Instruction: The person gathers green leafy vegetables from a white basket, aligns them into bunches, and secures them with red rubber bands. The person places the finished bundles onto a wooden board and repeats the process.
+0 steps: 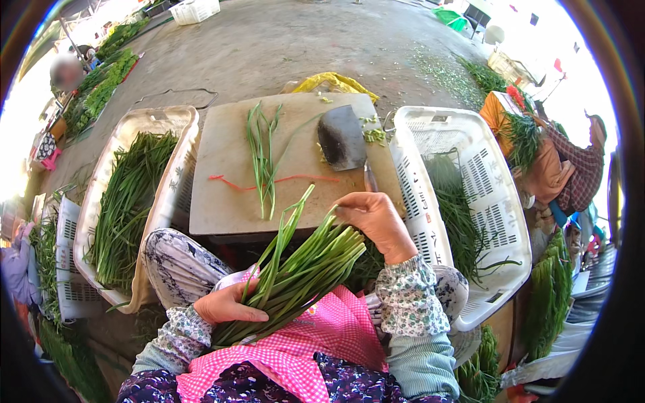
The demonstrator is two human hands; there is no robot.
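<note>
My left hand (233, 304) is closed around a thick bunch of long green leafy stalks, probably garlic chives (307, 269), held above my lap. The pale cut ends point up and to the right. With thumb and forefinger, my right hand (377, 221) pinches the tip of one stalk at the top of the bunch. Just beyond lies a worn cutting board (216, 146). On it rest a few loose stalks (261, 161), a red tie strip (297, 177) and a broad dark cleaver (342, 138), its handle towards my right hand. Small cut bits (374, 135) lie beside the blade.
A white plastic crate (189, 117) heaped with greens stands left of the board. Another white crate (484, 176), partly filled, stands on the right. A yellow sack (332, 80) lies behind the board. Another person (577, 161) sits at far right near bundled greens (549, 297).
</note>
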